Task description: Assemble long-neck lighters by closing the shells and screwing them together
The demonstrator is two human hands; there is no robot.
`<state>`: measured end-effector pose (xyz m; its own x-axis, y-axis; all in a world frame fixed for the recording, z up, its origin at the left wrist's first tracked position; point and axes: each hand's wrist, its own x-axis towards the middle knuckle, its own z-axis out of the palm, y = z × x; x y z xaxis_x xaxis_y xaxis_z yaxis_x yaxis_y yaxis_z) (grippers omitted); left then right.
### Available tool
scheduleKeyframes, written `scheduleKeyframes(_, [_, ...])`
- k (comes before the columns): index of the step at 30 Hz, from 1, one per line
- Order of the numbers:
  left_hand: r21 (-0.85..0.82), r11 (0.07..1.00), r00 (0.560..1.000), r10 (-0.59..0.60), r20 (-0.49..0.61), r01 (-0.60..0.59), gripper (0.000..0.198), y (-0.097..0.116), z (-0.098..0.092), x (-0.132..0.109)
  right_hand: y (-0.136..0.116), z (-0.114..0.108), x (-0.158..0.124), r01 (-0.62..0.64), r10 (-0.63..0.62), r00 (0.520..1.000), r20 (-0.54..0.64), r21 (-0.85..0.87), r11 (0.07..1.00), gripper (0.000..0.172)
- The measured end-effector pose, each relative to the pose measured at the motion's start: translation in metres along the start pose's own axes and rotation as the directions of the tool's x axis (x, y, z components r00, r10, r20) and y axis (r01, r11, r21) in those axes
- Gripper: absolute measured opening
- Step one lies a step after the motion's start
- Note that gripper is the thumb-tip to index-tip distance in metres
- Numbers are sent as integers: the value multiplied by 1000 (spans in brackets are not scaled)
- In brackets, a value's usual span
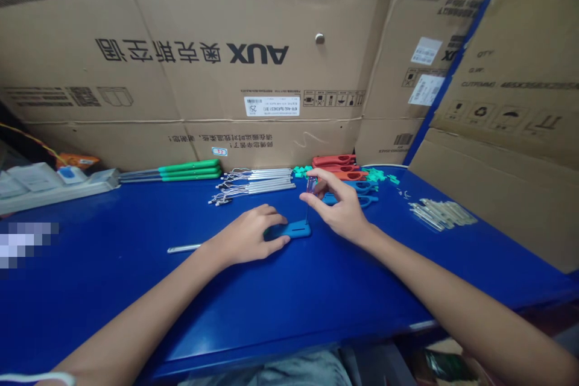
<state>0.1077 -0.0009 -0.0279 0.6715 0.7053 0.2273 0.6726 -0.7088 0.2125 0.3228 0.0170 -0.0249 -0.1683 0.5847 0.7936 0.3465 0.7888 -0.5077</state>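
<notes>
My left hand (253, 234) lies over a blue plastic handle (296, 229) and grips it against the blue table, thumb on the near side and fingers on the far side. A slim silver rod (183, 248) sticks out to the left from behind my left wrist; whether it joins the handle is hidden. My right hand (341, 205) pinches the clear purplish grip of a small screwdriver (312, 184). The screwdriver stands upright, its thin shaft running down to the right end of the blue handle. Whether a screw sits under its tip is too small to tell.
Along the back lie green-handled tools (192, 170), silver rods with thin wires (266, 180), small teal pieces (380, 175) and red and blue plastic handles (335, 160). Flat metallic pieces (443, 214) lie right, a power strip (104, 180) left. Cardboard walls (194, 90) stand behind.
</notes>
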Motion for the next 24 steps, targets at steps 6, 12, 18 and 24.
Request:
scheduleKeyframes(6, [2,1000,1000,-5,7,5,34,0,0,0,-2,0,-2,36,-37,999,40,19,999,32])
scheduleKeyframes(12, [1,1000,1000,-1,9,1,34,1,-1,0,-5,-2,-1,19,-25,990,140,42,999,37])
scheduleKeyframes(18, [-2,1000,1000,7,5,-7,33,0,0,0,-4,-3,-1,13,-23,988,151,68,998,36])
scheduleKeyframes(24, [9,1000,1000,7,2,-7,32,1,-1,0,-6,-4,0,-18,-12,972,235,126,992,42])
